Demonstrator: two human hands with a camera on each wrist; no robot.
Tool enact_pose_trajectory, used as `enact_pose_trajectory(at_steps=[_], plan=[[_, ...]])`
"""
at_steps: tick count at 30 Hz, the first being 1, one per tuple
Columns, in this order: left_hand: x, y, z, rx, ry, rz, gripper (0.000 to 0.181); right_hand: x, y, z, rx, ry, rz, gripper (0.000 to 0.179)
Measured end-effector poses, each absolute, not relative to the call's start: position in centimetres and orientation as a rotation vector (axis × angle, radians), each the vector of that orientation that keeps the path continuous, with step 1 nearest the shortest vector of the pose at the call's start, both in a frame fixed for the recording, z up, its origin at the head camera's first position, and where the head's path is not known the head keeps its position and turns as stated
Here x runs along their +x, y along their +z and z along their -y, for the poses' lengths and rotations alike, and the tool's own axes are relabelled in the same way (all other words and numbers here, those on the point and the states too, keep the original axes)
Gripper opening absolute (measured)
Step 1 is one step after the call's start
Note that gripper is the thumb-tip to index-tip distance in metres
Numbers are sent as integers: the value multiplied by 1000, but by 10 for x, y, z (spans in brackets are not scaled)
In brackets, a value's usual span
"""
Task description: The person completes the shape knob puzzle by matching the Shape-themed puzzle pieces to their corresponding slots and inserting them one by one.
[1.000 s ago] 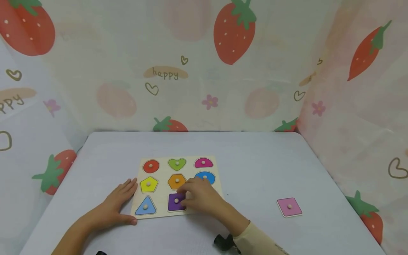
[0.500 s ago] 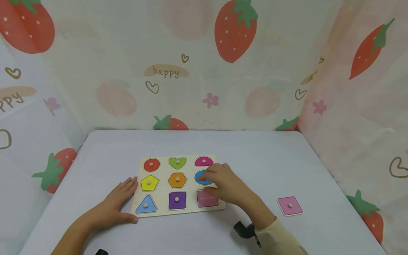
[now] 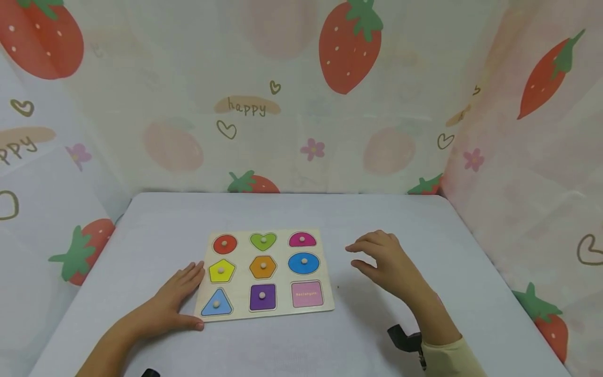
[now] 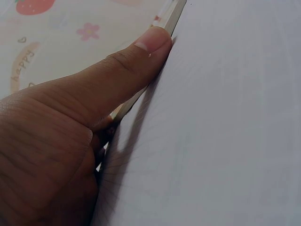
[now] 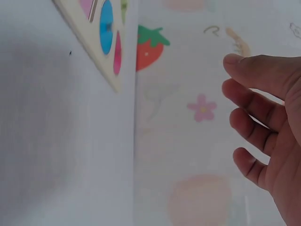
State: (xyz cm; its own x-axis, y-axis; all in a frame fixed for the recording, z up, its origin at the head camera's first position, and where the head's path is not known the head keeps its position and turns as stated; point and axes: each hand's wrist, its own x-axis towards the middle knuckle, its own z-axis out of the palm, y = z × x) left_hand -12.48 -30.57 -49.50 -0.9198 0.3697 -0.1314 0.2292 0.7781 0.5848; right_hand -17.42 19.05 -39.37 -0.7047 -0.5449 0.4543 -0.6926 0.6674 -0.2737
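A pale wooden shape board (image 3: 240,289) lies on the white table, filled with knobbed pieces such as a blue oval (image 3: 296,264) and a purple square (image 3: 256,303). Its lower right recess (image 3: 307,299) shows a pink floor with a printed word and no knob. My left hand (image 3: 171,298) rests at the board's left edge, fingers straight; in the left wrist view the thumb (image 4: 127,66) lies along that edge (image 4: 177,18). Right of the board, my right hand (image 3: 388,264) hovers above the table with loosely bent fingers, holding nothing. The loose pink piece is almost wholly hidden behind the right forearm.
Strawberry-print sheeting (image 3: 292,120) rises behind the table and on both sides. A black wrist camera mount (image 3: 405,339) hangs at the right wrist. The table's back edge (image 3: 292,193) runs well behind the board.
My right hand has moved right, from over the board's lower right to beside it, uncovering the pink recess and blue oval. Its forearm now covers the loose pink piece. The left hand stays put.
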Motion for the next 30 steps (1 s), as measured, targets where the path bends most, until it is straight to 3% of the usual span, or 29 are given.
enact_pose_trajectory(at_steps=[20,30], plan=[[-124,-495,306,461,846,-2740,126,-154,-417,-294,771,684,2530,42],[-124,-497,306,453,851,-2728,127,-138,-426,-327,572,679,2659,36]])
